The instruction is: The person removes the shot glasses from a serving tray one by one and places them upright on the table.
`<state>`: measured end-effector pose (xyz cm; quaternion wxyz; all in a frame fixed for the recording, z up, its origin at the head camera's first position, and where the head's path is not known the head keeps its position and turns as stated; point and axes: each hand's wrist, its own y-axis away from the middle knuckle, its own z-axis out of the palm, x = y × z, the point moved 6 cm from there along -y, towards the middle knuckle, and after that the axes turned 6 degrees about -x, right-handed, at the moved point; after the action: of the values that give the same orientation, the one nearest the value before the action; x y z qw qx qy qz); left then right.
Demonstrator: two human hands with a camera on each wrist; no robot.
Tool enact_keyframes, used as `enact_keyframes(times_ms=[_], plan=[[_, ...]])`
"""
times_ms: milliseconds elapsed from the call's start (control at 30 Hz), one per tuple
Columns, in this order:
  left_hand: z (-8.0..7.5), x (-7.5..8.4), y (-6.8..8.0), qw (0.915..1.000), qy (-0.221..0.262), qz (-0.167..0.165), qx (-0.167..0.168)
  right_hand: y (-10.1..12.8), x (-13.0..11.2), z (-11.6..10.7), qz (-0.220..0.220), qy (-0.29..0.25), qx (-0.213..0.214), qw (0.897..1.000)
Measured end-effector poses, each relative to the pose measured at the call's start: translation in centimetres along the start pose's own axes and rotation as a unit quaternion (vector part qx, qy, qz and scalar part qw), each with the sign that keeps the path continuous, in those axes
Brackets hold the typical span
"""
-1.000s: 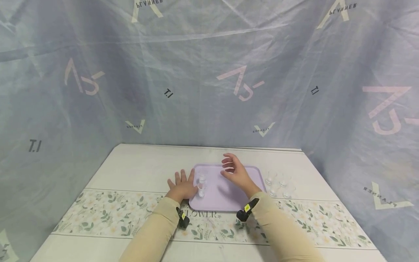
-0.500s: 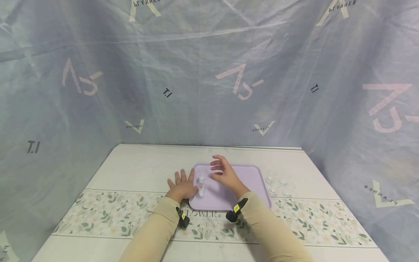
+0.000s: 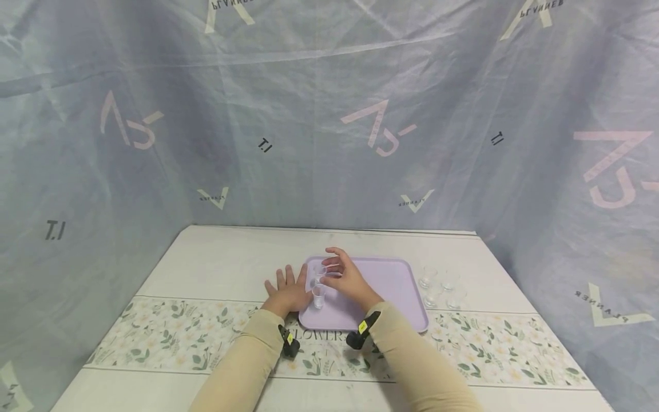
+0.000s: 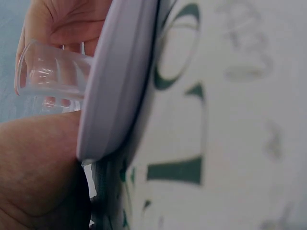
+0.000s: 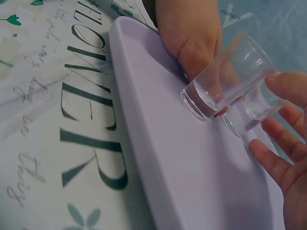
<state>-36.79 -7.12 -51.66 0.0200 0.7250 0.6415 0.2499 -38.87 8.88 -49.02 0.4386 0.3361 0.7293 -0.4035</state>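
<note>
Two clear cups on a lilac tray, a hand on either side.

The tray (image 3: 381, 289) holds two empty-looking cups at its 9 o'clock edge. The right hand (image 3: 346, 278) has fingers apart around the far cup (image 3: 320, 271), perhaps touching it. The near cup (image 3: 319, 296) stands free. The left hand (image 3: 286, 293) lies flat, fingers spread, against the tray's rim. Four more glasses (image 3: 441, 288) stand at 3 o'clock on the table (image 3: 216, 266).

Head cam sits high, looking forward and down over the whole table (image 3: 216, 269), with the lilac tray (image 3: 386, 280) fairly far off. Left wrist cam is jammed right up against the tray's edge (image 4: 112, 86), nearly at table level. Right wrist cam looks along the tray (image 5: 158, 143) up close. All three share the tray's left edge and the nearer clear cup (image 3: 319, 296) (image 4: 50, 69) (image 5: 225, 79).
</note>
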Motion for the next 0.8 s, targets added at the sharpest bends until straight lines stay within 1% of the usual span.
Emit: enact_keyframes(times_ms=[167, 200, 300, 400, 533, 600, 700, 800], plan=[[0.28, -0.05, -0.29, 1.0, -0.002, -0.003, 0.0, 0.03, 0.06, 0.27, 0.017, 0.017, -0.003, 1.0], [0.22, -0.04, -0.25, 1.0, -0.001, -0.002, 0.005, 0.03, 0.07, 0.31, 0.019, 0.02, -0.003, 1.0], [0.49, -0.29, -0.78, 0.9999, 0.001, 0.001, 0.012, -0.01, 0.03, 0.42, 0.022, 0.027, -0.003, 0.999], [0.56, -0.34, -0.87, 0.9999, 0.001, 0.001, 0.011, -0.04, 0.22, 0.47, 0.022, 0.031, 0.0, 0.999], [0.08, -0.04, -0.25, 1.0, 0.0, 0.0, 0.008, -0.05, 0.35, 0.4, 0.015, 0.034, 0.003, 0.999], [0.04, 0.02, -0.18, 1.0, 0.004, 0.001, 0.008, -0.03, 0.29, 0.37, 0.009, 0.033, 0.002, 0.999], [0.39, -0.11, -0.47, 1.0, 0.006, -0.001, 0.004, -0.04, 0.14, 0.39, 0.004, 0.028, -0.005, 1.0], [0.57, -0.2, -0.75, 1.0, 0.004, -0.002, 0.003, -0.08, -0.02, 0.38, 0.001, 0.025, -0.004, 1.0]])
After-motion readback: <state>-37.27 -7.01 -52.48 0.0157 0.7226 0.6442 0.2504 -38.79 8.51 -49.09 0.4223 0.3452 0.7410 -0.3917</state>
